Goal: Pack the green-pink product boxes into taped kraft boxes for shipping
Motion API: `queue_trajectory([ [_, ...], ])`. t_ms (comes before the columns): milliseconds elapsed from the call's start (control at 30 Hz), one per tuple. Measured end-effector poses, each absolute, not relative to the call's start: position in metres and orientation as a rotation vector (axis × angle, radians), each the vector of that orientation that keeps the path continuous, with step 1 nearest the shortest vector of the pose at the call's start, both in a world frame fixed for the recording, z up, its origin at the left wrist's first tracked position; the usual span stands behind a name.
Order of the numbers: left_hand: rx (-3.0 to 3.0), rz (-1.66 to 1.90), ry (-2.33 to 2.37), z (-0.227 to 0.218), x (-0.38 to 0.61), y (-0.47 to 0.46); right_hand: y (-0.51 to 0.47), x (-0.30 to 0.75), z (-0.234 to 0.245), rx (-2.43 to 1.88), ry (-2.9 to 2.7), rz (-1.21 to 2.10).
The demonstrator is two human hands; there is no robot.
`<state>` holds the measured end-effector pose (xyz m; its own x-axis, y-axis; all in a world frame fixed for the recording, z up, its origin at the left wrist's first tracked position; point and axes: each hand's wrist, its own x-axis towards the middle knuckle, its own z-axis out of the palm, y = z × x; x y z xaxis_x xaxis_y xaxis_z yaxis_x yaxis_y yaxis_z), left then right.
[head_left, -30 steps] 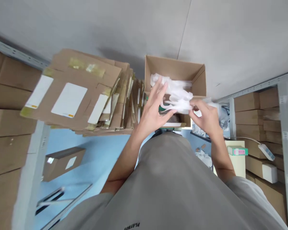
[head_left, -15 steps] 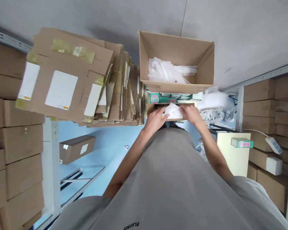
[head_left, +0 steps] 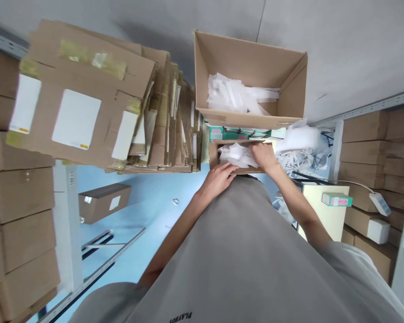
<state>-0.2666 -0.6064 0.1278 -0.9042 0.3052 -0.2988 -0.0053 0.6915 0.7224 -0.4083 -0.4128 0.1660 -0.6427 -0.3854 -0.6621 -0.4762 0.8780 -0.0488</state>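
A small open cardboard box (head_left: pixel 214 158) sits just in front of my body, stuffed with crumpled white plastic wrap (head_left: pixel 236 154). My right hand (head_left: pixel 264 155) is inside it from the right, fingers bent down onto the wrap. My left hand (head_left: pixel 218 177) lies against the box's near edge, fingers stretched along it and holding nothing. Behind the small box is a row of green and pink cartons (head_left: pixel 229 133). Beyond them stands a large open carton (head_left: pixel 291 96) holding white plastic bags (head_left: pixel 234 96).
A thick stack of flattened cardboard (head_left: pixel 97 98) with white labels lies to the left. Shelves of brown boxes (head_left: pixel 373 148) line both sides. Shredded white packing (head_left: pixel 298 150) lies at the right, beside a cream cabinet (head_left: pixel 326 215) bearing a green-pink carton (head_left: pixel 336 199). A closed box (head_left: pixel 103 202) rests on the blue floor.
Both hands came down from the large carton with white wrap to the small box. The right hand now pushes the wrap in, and the left has drawn back to the near edge.
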Motion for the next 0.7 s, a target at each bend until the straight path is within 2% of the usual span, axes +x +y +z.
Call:
queue_trajectory([
  [233,0.268,1.081,2.483,0.128,-0.278,-0.607,-0.429,-0.393,0.151,-0.787,2.121,-0.078],
  [367,0.29,1.075,2.449,0.129,-0.28,-0.609,-0.441,-0.391,0.139,-0.686,2.027,0.061],
  [467,0.272,1.117,2.451,0.132,-0.279,-0.612,-0.433,-0.389,0.146,-0.617,2.093,0.079],
  [600,0.1,1.231,2.668,0.138,-0.275,-0.619,-0.393,-0.375,0.174,-0.573,2.314,-0.196],
  [700,-0.251,1.222,2.908,0.134,-0.272,-0.627,-0.358,-0.362,0.188,-0.233,2.639,-0.288],
])
